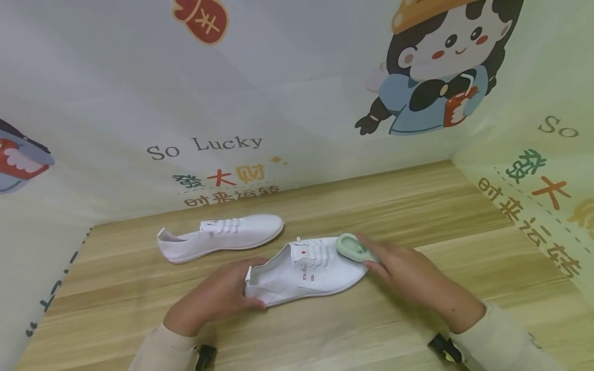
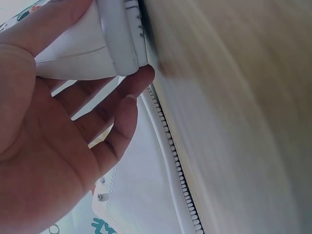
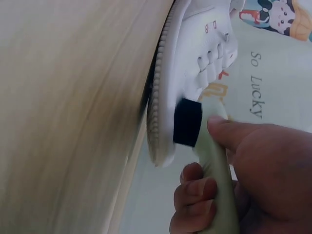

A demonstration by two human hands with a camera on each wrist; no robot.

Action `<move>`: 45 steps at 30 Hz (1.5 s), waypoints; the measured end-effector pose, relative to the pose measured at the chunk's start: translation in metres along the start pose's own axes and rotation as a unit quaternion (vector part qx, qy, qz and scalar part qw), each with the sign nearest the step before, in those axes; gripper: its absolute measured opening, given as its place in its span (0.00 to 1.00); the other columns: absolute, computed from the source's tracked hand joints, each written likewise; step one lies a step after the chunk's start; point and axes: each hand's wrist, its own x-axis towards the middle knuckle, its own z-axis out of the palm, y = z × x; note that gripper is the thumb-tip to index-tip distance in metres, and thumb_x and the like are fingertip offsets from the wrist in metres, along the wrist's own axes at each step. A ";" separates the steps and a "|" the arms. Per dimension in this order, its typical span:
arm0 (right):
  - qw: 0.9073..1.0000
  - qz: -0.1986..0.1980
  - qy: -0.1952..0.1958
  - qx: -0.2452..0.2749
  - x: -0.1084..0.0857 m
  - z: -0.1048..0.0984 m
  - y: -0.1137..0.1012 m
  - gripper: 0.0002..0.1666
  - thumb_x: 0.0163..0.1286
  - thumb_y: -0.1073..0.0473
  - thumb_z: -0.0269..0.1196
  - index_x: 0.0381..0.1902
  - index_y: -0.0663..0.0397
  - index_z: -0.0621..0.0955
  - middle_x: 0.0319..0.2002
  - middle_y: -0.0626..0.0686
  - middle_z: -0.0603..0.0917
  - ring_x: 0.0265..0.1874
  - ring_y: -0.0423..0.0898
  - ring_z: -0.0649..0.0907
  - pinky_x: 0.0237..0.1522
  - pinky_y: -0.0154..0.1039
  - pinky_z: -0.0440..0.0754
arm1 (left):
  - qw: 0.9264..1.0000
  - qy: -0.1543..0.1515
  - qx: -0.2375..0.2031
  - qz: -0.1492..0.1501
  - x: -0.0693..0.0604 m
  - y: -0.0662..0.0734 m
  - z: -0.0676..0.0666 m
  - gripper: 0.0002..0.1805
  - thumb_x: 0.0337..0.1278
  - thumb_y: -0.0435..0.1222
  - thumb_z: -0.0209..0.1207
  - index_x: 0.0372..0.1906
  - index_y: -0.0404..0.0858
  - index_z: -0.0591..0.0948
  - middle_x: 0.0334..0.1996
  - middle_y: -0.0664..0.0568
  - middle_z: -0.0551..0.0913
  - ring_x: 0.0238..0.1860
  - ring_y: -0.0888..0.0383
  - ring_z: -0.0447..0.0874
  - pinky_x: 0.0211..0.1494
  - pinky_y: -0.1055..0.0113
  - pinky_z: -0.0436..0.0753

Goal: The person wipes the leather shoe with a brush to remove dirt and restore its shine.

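Observation:
A white lace-up shoe (image 1: pixel 320 281) lies on the wooden table, toe to the right. My left hand (image 1: pixel 227 288) grips its heel, thumb on the near side; in the left wrist view that hand (image 2: pixel 63 122) curls round the heel (image 2: pixel 83 48). My right hand (image 1: pixel 403 273) holds a pale green brush (image 1: pixel 351 247) on top of the toe. In the right wrist view the brush's dark bristles (image 3: pixel 187 122) touch the shoe's toe (image 3: pixel 168 102), and the fingers and thumb of the right hand (image 3: pixel 263 175) wrap its green handle (image 3: pixel 219 180).
A second white shoe (image 1: pixel 236 234) lies behind the first, toe also to the right. The wooden table (image 1: pixel 371 330) is bounded by printed cloth walls (image 1: pixel 301 113) at the back and both sides. Black straps show near both sleeves.

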 end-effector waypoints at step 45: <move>0.992 -0.022 -0.083 0.091 -0.001 -0.016 0.009 0.31 0.72 0.48 0.55 0.70 0.46 0.66 0.62 0.55 0.74 0.60 0.54 0.74 0.59 0.52 0.72 | 0.998 -0.031 -0.045 -0.007 -0.002 -0.003 0.002 0.44 0.33 0.44 0.75 0.63 0.43 0.71 0.50 0.53 0.79 0.49 0.58 0.76 0.55 0.56 0.74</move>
